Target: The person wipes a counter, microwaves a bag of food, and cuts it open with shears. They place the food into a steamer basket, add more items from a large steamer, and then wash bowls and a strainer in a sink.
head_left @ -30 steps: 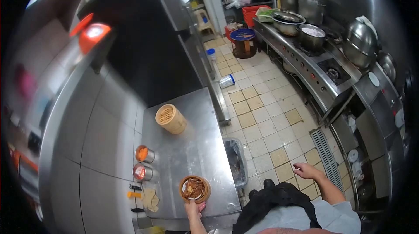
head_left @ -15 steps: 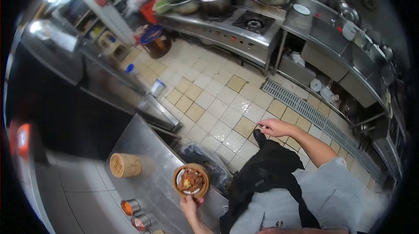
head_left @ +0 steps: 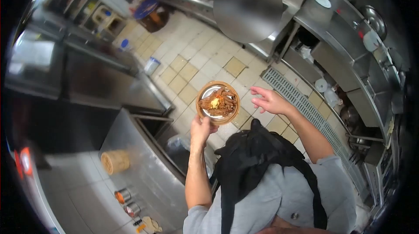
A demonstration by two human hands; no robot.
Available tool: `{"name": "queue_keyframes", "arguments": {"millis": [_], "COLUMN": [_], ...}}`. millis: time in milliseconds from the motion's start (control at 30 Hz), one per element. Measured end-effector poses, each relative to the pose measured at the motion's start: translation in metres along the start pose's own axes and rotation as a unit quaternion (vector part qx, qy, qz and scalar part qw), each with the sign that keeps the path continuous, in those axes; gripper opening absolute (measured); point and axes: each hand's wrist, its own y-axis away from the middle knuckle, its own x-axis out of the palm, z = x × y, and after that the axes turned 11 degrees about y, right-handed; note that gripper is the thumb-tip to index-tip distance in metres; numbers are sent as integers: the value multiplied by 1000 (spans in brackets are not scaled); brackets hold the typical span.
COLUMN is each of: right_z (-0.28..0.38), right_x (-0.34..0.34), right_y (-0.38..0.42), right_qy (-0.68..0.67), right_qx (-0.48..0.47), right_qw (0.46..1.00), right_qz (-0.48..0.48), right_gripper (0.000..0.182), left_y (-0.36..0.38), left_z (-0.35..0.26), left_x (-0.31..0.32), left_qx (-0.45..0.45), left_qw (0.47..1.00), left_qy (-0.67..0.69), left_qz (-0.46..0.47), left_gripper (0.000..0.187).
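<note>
A round bamboo steamer basket (head_left: 237, 111) is held over the floor, with a metal dish of brown, saucy food (head_left: 224, 103) and a yellow bit on top. My left hand (head_left: 202, 129) grips the basket's near left rim, thumb on the edge. To the right of the basket, apart from it, my right hand (head_left: 267, 100) is held out with its fingers spread and nothing in them. A closed bamboo steamer (head_left: 115, 162) lies toward the left on the metal counter (head_left: 150, 177).
Two tins, one (head_left: 122, 196) with orange contents, are beside the counter at lower left. A stove (head_left: 192, 5) spans the back. A floor drain grate (head_left: 305, 107) runs along the right, by metal sinks and shelves. A bin (head_left: 150, 14) is at upper left.
The basket in my left hand has risen off the counter area and moved right and up over the floor. My right hand has opened its fingers. The view has turned slightly.
</note>
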Motion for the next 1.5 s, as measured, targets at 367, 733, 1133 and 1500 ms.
{"name": "queue_keyframes", "arguments": {"millis": [367,733,1133,1500], "right_z": [-27,-32,-90,-190], "right_x": [-97,-214,-355,-466], "right_y": [-65,-116,-28,76], "right_qy": [-101,-131,-20,-50], "right_qx": [66,160,202,222], "right_qw": [985,895,800,826], "right_qz": [-123,-395,-564,-515], "right_gripper": [69,58,43,44], "left_y": [-147,-251,-258,-289], "left_z": [-43,-100,-142,-450], "left_x": [174,325,489,678], "left_qx": [10,41,-58,606], "left_qw": [995,964,852,708], "left_qy": [-18,-70,-118,-220], "left_qz": [102,254,506,289], "left_gripper": [37,44,67,28]}}
